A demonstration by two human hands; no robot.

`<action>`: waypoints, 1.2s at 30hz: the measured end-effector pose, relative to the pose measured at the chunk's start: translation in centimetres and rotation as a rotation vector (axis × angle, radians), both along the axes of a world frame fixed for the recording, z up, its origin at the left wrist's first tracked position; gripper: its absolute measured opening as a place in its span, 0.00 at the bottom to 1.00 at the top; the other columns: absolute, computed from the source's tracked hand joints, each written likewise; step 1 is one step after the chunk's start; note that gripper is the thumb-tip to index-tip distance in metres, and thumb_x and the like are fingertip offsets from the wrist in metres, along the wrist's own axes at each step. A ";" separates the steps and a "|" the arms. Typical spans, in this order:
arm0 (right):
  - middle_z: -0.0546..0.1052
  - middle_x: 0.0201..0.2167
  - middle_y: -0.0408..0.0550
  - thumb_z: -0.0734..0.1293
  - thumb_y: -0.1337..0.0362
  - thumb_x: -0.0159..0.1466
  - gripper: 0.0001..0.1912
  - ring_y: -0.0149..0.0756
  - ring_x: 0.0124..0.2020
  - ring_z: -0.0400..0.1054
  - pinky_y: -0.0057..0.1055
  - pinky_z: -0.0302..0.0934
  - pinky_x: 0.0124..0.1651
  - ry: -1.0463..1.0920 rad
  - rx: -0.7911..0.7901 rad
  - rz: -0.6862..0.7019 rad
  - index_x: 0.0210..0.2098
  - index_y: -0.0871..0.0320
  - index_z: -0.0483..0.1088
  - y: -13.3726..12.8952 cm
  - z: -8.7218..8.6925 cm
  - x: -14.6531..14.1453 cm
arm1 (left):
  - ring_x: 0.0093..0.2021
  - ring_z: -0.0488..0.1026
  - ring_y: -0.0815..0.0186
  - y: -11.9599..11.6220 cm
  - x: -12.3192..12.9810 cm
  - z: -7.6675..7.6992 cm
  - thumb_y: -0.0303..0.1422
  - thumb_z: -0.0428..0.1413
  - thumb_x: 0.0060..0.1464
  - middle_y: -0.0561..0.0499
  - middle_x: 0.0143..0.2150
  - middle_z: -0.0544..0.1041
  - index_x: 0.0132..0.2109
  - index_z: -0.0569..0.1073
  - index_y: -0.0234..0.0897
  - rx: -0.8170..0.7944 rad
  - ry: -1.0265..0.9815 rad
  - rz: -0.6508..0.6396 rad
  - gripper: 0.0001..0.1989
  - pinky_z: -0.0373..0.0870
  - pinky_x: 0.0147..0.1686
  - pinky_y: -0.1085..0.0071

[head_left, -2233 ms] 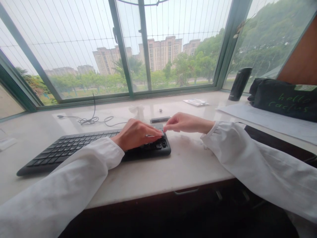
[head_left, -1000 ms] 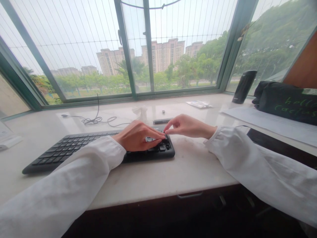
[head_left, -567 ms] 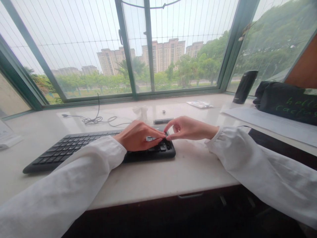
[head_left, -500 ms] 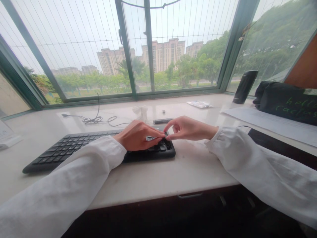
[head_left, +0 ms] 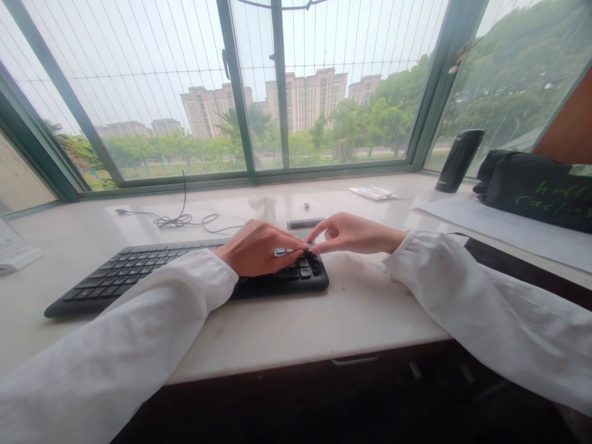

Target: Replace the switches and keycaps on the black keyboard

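Observation:
A black keyboard (head_left: 134,271) lies on the white counter, its right end under my hands. My left hand (head_left: 261,248) reaches over the number pad with fingers and thumb pressed together; what they hold, if anything, is hidden. Its fingertips meet those of my right hand (head_left: 345,235) at the keyboard's upper right corner. Thumb and index finger of my right hand close on a small dark piece (head_left: 311,245) that looks like a keycap. Just below, a key spot (head_left: 316,270) at the right edge looks uncapped.
Behind the keyboard lie a dark bar-shaped item (head_left: 305,223), a small grey piece (head_left: 306,206), a coiled cable (head_left: 173,220) and a white packet (head_left: 374,192). At right stand a black cylinder (head_left: 459,161) and a black pouch (head_left: 531,188) near white paper (head_left: 444,216). The counter's front edge is close.
The view has shifted slightly. Both hands remain at the keyboard's upper right corner, with the right fingertips a little higher against the keys.

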State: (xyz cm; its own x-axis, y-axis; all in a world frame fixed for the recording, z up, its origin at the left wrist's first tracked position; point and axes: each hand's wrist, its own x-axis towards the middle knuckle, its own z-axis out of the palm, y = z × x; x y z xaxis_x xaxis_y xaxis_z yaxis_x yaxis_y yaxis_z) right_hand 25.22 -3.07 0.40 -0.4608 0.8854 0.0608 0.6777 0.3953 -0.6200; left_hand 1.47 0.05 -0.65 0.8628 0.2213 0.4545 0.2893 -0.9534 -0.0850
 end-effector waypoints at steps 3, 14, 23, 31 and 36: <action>0.56 0.15 0.35 0.70 0.46 0.55 0.26 0.23 0.18 0.46 0.27 0.36 0.22 -0.001 -0.006 0.003 0.43 0.60 0.78 0.1 0.0 0.0 | 0.42 0.79 0.66 0.1 0.0 0.0 0.36 0.51 0.61 0.55 0.45 0.80 0.48 0.78 0.49 -0.003 -0.007 -0.007 0.13 0.71 0.35 0.76; 0.56 0.16 0.35 0.70 0.44 0.54 0.28 0.23 0.18 0.45 0.30 0.35 0.24 -0.034 -0.005 -0.027 0.46 0.58 0.76 0.6 -0.7 0.4 | 0.34 0.79 0.66 0.6 0.0 -0.3 0.37 0.52 0.59 0.51 0.37 0.82 0.46 0.80 0.45 -0.033 -0.022 -0.005 0.13 0.68 0.34 0.74; 0.59 0.17 0.36 0.70 0.44 0.52 0.27 0.25 0.19 0.48 0.30 0.38 0.24 -0.095 0.058 -0.040 0.44 0.56 0.77 0.0 -0.2 0.1 | 0.37 0.79 0.67 0.3 0.1 -0.3 0.36 0.52 0.59 0.54 0.41 0.82 0.47 0.79 0.48 -0.003 -0.007 -0.004 0.13 0.67 0.32 0.75; 0.63 0.18 0.37 0.71 0.45 0.51 0.27 0.26 0.21 0.52 0.29 0.42 0.25 -0.079 0.134 -0.041 0.43 0.57 0.77 0.3 -0.8 0.3 | 0.40 0.79 0.65 0.4 0.1 -0.3 0.36 0.51 0.60 0.55 0.45 0.81 0.48 0.78 0.49 -0.007 0.007 -0.031 0.14 0.67 0.32 0.74; 0.64 0.19 0.38 0.72 0.45 0.51 0.27 0.26 0.21 0.53 0.28 0.43 0.24 -0.047 0.130 -0.021 0.42 0.59 0.77 0.3 -0.9 0.2 | 0.40 0.79 0.66 0.2 0.1 -0.1 0.35 0.52 0.58 0.56 0.45 0.80 0.45 0.80 0.50 -0.013 0.001 -0.030 0.13 0.69 0.32 0.74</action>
State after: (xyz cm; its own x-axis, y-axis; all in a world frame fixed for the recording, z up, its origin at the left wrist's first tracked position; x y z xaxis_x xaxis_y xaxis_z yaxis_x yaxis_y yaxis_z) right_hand 25.45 -2.74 -0.46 -0.4470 0.8811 0.1544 0.7137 0.4554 -0.5322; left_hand 1.62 0.26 -0.78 0.8695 0.2014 0.4509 0.2609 -0.9626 -0.0733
